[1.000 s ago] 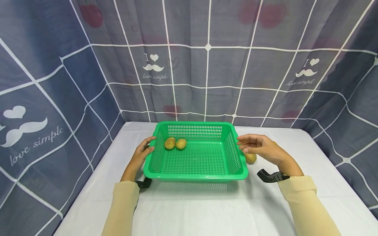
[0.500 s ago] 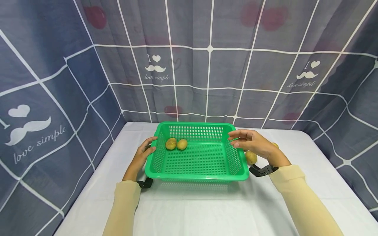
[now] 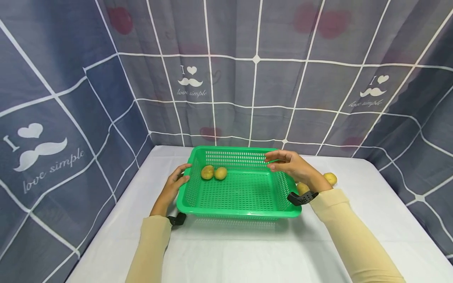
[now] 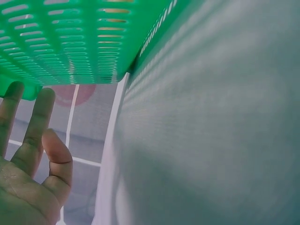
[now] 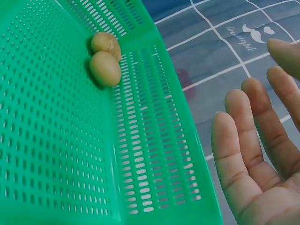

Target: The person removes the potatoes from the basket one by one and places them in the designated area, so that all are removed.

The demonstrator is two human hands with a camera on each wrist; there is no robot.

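Note:
A green plastic basket (image 3: 238, 214) with slotted walls stands on the white-covered table. Two potatoes lie side by side in its back left part, the left potato (image 3: 207, 172) touching the right potato (image 3: 221, 173). My left hand (image 3: 172, 187) is at the basket's left rim; the left wrist view has its fingertips (image 4: 45, 96) against or just beside the green plastic, thumb apart. Over the basket's right side hovers my right hand (image 3: 293, 168), fingers (image 5: 241, 112) relaxed and nothing held. Outside the right wall lie a partly hidden potato (image 3: 302, 188) and another potato (image 3: 330, 179).
White cloth (image 3: 226, 255) covers the table. A grey-blue checked curtain (image 3: 230, 78) rises behind it and on both sides. Each wrist wears a black strap, such as the right strap (image 3: 301, 198).
My right hand has moved left from beside the basket's right rim to above its inside, uncovering the farther potato. The left hand keeps its place at the rim. The head view has shifted slightly.

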